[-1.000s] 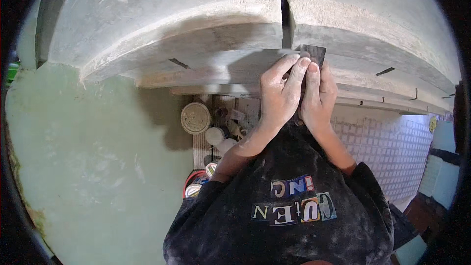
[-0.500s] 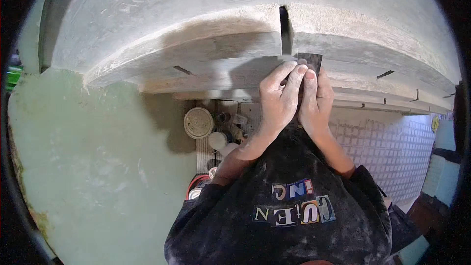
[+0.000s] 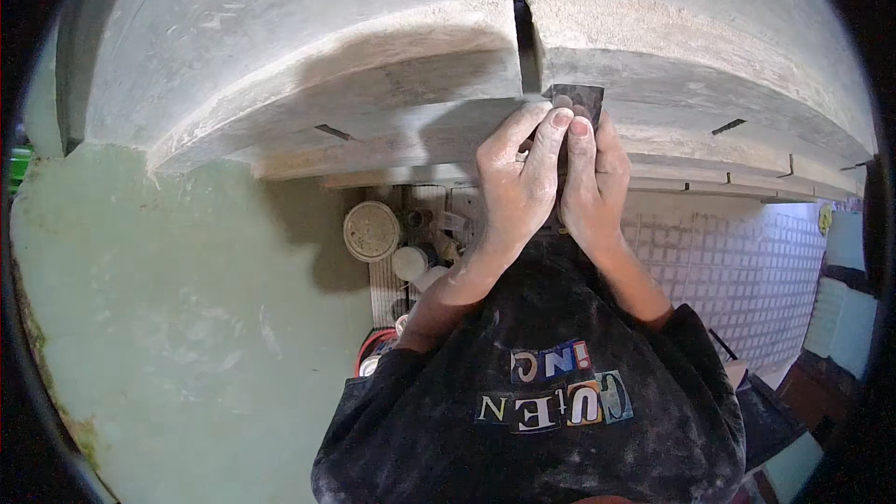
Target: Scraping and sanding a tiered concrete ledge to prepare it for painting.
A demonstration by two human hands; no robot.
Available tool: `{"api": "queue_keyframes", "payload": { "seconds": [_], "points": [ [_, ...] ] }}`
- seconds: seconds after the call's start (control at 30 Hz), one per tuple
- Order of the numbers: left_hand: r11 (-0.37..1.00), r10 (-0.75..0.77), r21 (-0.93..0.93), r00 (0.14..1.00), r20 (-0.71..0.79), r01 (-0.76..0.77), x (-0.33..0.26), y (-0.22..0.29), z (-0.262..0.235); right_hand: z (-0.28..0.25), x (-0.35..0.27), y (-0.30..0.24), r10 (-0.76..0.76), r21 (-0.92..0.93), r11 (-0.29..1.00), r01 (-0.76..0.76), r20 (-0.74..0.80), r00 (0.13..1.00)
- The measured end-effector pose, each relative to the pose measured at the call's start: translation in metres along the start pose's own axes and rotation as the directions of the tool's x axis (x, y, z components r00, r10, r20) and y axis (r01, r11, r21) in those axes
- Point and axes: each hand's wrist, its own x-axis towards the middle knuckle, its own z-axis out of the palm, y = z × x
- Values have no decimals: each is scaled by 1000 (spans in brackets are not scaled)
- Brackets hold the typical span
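A small dark piece of sandpaper (image 3: 592, 103), with paler worn spots, is pinched between both my hands. My left hand (image 3: 516, 173) is closed, its thumb pressed at the lower left edge of the piece. My right hand (image 3: 597, 177) is closed beside it, the thumb lying next to the left thumb. White dust coats the fingers. Just beyond the fingertips runs the stepped edge of a grey plastered ledge (image 3: 653, 84). A dark vertical slot (image 3: 528, 42) cuts through this edge, slightly left of the sandpaper. Whether the sandpaper touches the ledge I cannot tell.
On the left stands a pale green wall (image 3: 168, 317). Below the ledge sit a round dusty lid (image 3: 371, 231), a white container (image 3: 411, 263) and a red-rimmed bucket (image 3: 366, 345). A tiled surface (image 3: 719, 271) lies at the right. Short dark slits mark the ledge's underside.
The view has shifted slightly, so the ledge and the things below appear a little higher and further left. Both hands keep their hold on the sandpaper near the slot.
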Motion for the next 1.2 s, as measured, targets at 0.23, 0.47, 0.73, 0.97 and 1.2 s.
{"api": "queue_keyframes", "payload": {
  "seconds": [0.23,0.47,0.73,0.97,1.2],
  "points": [
    [999,34,32,999,-22,-33,4,5,-3,3,5,-6,-36,-35,999,37,17,999],
    [997,73,41,996,-58,-71,0,-4,0,0,1,-9,44,-4,999,-44,28,999],
    [999,38,23,998,-54,-37,-6,-12,2,5,-4,-1,-52,41,998,54,-35,998],
    [995,65,69,998,-5,-65,-1,-9,1,4,1,-2,-24,16,1000,25,-29,999],
    [995,49,89,998,24,-51,6,14,3,-3,8,-13,-32,-28,999,31,-19,999]
  ]
}}
